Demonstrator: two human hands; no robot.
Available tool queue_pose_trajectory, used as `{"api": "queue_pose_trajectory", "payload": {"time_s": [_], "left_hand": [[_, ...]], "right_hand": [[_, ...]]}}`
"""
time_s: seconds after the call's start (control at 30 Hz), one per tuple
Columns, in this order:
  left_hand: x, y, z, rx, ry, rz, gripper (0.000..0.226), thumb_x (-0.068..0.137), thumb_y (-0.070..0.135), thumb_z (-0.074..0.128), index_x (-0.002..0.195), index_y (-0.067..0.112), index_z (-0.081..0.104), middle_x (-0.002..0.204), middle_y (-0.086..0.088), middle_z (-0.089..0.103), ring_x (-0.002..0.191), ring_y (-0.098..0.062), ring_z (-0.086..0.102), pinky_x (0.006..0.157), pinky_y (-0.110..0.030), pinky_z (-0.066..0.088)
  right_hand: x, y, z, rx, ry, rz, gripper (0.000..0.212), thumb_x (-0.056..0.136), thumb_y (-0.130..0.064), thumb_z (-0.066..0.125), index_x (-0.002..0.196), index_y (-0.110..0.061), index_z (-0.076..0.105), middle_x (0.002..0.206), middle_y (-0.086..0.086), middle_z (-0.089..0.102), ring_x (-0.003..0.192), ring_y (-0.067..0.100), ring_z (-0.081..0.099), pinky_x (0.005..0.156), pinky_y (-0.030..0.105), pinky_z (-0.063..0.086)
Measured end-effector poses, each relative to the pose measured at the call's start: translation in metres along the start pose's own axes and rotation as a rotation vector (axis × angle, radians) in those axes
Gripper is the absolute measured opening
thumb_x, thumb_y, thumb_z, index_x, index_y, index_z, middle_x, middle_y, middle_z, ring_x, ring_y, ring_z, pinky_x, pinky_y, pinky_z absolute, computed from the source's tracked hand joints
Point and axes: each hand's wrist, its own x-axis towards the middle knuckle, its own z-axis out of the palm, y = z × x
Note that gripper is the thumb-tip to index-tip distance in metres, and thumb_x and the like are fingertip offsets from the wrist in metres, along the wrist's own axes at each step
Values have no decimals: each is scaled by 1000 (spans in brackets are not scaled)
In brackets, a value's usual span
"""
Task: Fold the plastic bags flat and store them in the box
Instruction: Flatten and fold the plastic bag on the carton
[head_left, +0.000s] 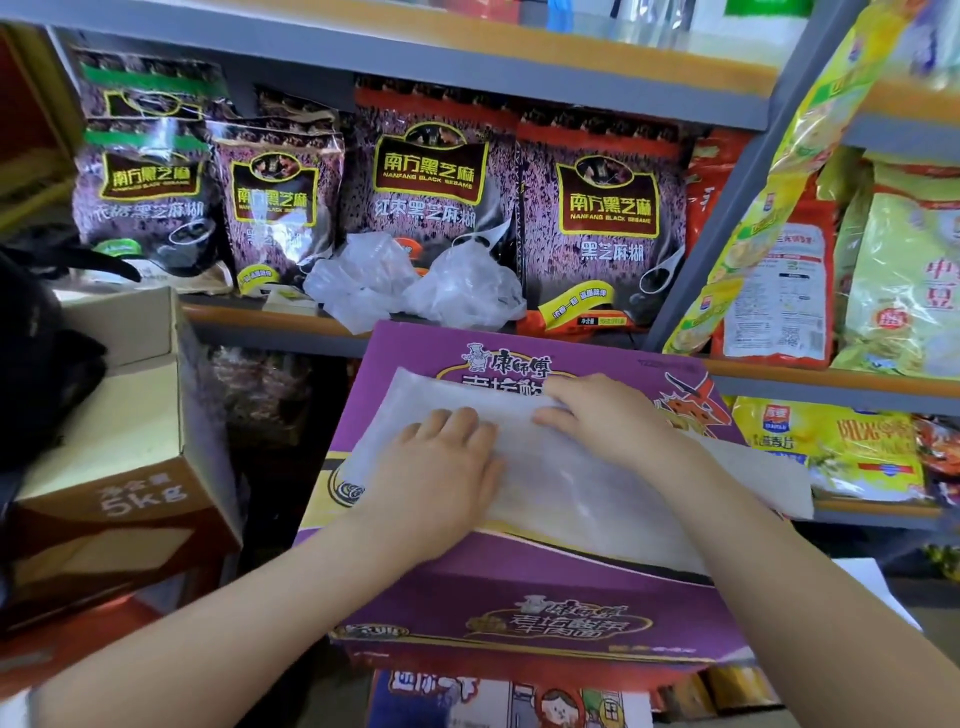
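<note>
Bag: we see a clear bag lying flat on top of the purple box.
Left hand: fingers straight, pressing the bag.
Right hand: flat on the bag, just beside the left.
Shelf: behind the box, two crumpled bags.

Bright, even light; glare whitens the glossy dark sesame packets; shelves bow at the edges, corners blurred.
</note>
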Motion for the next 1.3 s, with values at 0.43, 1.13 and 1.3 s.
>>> {"api": "queue_pose_trajectory", "payload": {"time_s": [0.43,1.13,1.3], "left_hand": [[18,-37,9,-28,-288,-72,125,38,92,-19,147,34,2,157,5,0,144,-20,-2,115,-37,-6],[31,-41,12,-33,-407,-19,137,25,99,-7,145,34,-12,155,1,-16,142,-23,-16,116,-43,-8],[33,-42,11,-3,-458,7,134,24,100,-6,143,39,-17,154,-2,-21,141,-27,-18,115,-46,-9]], "right_hand": [[16,14,10,184,84,72,24,91,-38,53,80,-17,49,68,-3,51,76,25,51,59,32,35],[-14,-32,47,2,-17,56,68,91,-55,6,150,-22,-1,159,-4,-8,145,11,-7,116,30,-6],[-44,10,46,-31,4,220,84,76,-66,-8,149,-26,-3,158,-7,-8,145,10,-7,116,30,-6]]}}
